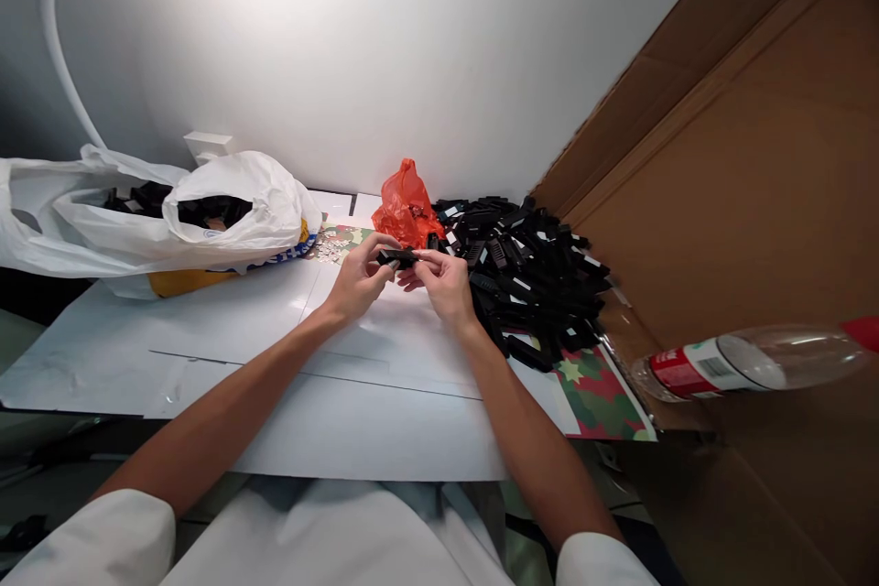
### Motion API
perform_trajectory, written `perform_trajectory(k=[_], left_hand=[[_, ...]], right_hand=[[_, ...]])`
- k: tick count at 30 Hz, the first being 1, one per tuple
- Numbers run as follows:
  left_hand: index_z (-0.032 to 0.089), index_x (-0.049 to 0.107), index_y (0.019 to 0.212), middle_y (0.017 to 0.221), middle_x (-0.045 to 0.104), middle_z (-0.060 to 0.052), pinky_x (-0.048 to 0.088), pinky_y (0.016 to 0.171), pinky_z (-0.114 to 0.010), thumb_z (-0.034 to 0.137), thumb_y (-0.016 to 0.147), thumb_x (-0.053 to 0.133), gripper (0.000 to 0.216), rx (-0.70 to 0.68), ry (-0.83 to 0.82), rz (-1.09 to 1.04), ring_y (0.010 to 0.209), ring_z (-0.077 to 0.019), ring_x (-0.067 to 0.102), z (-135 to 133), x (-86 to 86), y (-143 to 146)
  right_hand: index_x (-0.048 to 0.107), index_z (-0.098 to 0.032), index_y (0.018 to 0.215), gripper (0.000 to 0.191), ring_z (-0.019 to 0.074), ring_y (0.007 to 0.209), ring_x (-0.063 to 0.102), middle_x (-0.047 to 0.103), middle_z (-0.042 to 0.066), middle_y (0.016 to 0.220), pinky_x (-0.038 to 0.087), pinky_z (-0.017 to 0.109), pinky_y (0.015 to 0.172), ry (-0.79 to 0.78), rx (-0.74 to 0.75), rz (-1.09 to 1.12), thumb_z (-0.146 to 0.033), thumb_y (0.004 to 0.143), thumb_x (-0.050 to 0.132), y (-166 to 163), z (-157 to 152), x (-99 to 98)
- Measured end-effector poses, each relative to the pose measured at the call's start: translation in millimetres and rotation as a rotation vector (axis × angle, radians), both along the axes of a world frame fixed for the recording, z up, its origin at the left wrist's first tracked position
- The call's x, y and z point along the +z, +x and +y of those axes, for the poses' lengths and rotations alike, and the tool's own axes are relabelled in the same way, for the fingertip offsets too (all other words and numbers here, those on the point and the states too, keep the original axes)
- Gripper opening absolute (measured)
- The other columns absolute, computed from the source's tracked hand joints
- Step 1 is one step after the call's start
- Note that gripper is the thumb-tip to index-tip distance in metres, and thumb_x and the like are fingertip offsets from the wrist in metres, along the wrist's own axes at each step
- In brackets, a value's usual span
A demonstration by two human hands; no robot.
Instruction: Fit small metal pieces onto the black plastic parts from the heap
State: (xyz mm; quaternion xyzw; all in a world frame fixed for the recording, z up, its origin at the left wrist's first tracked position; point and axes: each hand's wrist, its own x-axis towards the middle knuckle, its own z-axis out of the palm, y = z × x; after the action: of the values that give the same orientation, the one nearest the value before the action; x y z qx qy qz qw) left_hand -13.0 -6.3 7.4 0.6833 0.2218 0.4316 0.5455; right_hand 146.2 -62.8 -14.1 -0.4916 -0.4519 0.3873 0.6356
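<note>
Between my two hands, above the white table, is a small black oblong plastic part (394,258); its exact kind I cannot make out. My left hand (361,275) is closed around its left end, thumb in front. With pinched fingertips my right hand (443,284) touches its right end, and whether something tiny is in that pinch cannot be seen. Just beyond the hands sits a red plastic bag (408,206). A big heap of similar black plastic parts (528,270), some with white labels, lies to the right. Small pale pieces (330,247) are scattered behind my left hand.
On the left, a white plastic bag (261,192) holds more black parts. A lamp (51,27) rises behind it. Cardboard (742,156) walls off the right side, with a clear bottle (755,362) lying sideways there. White sheets cover the table (385,430).
</note>
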Motion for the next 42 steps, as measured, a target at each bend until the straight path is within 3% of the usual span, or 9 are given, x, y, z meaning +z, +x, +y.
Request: perform_trajectory(k=[8,18,29,42], left_hand=[[0.019,0.067,0.111,0.084,0.068,-0.001,0.043,0.051,-0.020,0.017,0.080,0.062,0.031,-0.025,0.047,-0.036,0.060,-0.0084,0.052,1.1,-2.5,0.1],[0.020,0.070,0.115,0.098,0.072,-0.006,0.047,0.057,-0.022,0.029,0.081,0.064,0.036,-0.010,0.080,-0.023,0.072,-0.0130,0.058,-1.4,-2.2,-2.7],[0.020,0.071,0.116,0.097,0.071,-0.006,0.049,0.060,-0.024,0.030,0.079,0.065,0.038,-0.031,0.079,-0.049,0.074,-0.0145,0.058,-3.6,-1.9,-2.6],[0.020,0.069,0.115,0.088,0.068,-0.004,0.048,0.059,-0.024,0.031,0.080,0.065,0.037,-0.036,0.072,-0.035,0.072,-0.0147,0.057,-4.3,0.2,-3.4]], right_hand=[[0.069,-0.017,0.087,0.030,0.0278,0.068,0.080,0.078,0.008,0.070,0.069,0.038,0.063,-0.116,0.073,0.110,-0.043,0.076,0.079,2.5,-0.1,3.5],[0.070,-0.019,0.082,0.032,0.0307,0.082,0.082,0.079,0.009,0.074,0.070,0.041,0.069,-0.107,0.127,0.140,-0.049,0.078,0.080,2.3,0.0,2.3],[0.074,-0.016,0.082,0.034,0.0287,0.071,0.081,0.079,0.009,0.074,0.071,0.044,0.069,-0.098,0.132,0.118,-0.049,0.077,0.081,0.4,-0.6,5.6],[0.072,-0.019,0.083,0.033,0.0265,0.069,0.080,0.078,0.005,0.071,0.070,0.038,0.065,-0.071,0.100,0.128,-0.050,0.077,0.081,1.0,-0.4,4.1]])
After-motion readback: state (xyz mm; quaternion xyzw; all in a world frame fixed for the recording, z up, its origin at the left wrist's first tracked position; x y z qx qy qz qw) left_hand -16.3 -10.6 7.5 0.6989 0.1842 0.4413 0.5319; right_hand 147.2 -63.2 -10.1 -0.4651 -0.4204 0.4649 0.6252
